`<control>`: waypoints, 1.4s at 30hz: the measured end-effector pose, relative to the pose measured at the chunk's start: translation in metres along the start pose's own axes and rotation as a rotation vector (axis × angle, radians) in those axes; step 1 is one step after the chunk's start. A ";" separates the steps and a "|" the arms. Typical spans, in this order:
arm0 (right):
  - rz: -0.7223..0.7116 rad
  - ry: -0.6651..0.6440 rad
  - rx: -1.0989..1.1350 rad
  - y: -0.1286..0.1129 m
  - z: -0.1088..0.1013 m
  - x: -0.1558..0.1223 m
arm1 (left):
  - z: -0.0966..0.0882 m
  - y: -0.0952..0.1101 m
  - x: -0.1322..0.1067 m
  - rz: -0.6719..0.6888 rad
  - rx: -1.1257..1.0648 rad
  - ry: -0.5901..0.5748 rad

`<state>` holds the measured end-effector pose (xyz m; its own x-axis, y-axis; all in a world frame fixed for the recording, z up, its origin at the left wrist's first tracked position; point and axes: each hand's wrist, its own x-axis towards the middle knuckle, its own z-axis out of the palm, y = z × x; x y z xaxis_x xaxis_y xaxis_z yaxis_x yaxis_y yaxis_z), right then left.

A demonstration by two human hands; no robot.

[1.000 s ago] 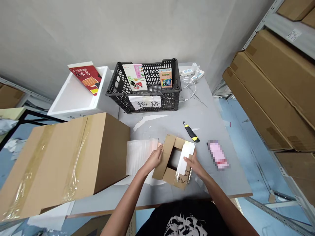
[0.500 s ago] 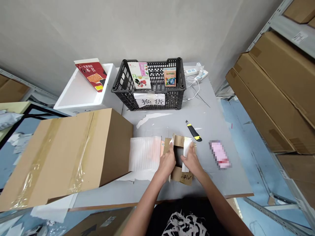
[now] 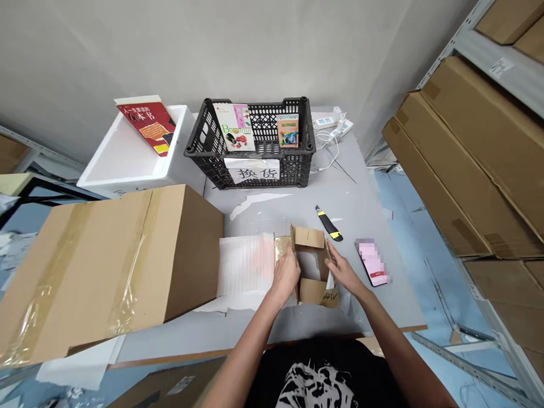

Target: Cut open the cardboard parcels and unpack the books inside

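Note:
A small cardboard box [image 3: 313,289] lies between my hands with its top flaps raised and folded outward. My left hand [image 3: 286,272] is closed on the box's left side flap, near a strip of brown tape. On the opposite side, the fingers of my right hand [image 3: 343,273] grip the right flap. A white piece [image 3: 330,281] shows by the right wall, below my right fingertips; its kind is unclear. Left of the box lies a white foam wrap [image 3: 241,266] with something pinkish showing through. A black and yellow utility knife [image 3: 330,224] rests beyond the box.
A phone [image 3: 372,262] lies to the right. A large taped carton [image 3: 195,249] stands at left. Behind are a black plastic crate [image 3: 293,170] with two booklets and a white foam box [image 3: 174,170] with a red book. A power strip [image 3: 340,130] sits at the back.
The upright white piece at my right hand has dropped lower against the box's right wall. My right hand has shifted to the right flap, and the box looks opened wider.

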<state>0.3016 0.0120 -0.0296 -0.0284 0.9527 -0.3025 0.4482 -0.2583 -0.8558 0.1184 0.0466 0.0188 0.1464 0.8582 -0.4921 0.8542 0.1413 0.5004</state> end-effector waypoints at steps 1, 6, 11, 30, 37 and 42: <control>0.005 0.058 -0.066 -0.006 0.002 0.004 | 0.002 0.000 -0.001 -0.018 -0.063 0.044; -0.052 0.280 -0.515 -0.041 0.024 0.003 | 0.008 -0.002 -0.013 -0.019 -0.485 0.378; -0.114 0.364 -0.655 -0.048 0.025 -0.021 | -0.004 -0.012 -0.030 -0.046 -0.610 0.512; -0.688 0.125 -0.868 -0.076 -0.033 0.034 | -0.057 0.005 -0.013 0.524 0.579 0.404; -0.655 -0.196 -0.427 -0.084 -0.050 0.036 | -0.074 0.026 0.014 0.570 0.813 -0.040; -0.243 0.176 -0.449 -0.024 -0.058 0.069 | -0.053 0.000 0.015 0.352 0.837 -0.056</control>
<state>0.3404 0.0928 -0.0053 -0.0464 0.9989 -0.0105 0.7864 0.0300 -0.6169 0.0937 0.0854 0.0495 0.4729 0.7555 -0.4534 0.8356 -0.5478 -0.0412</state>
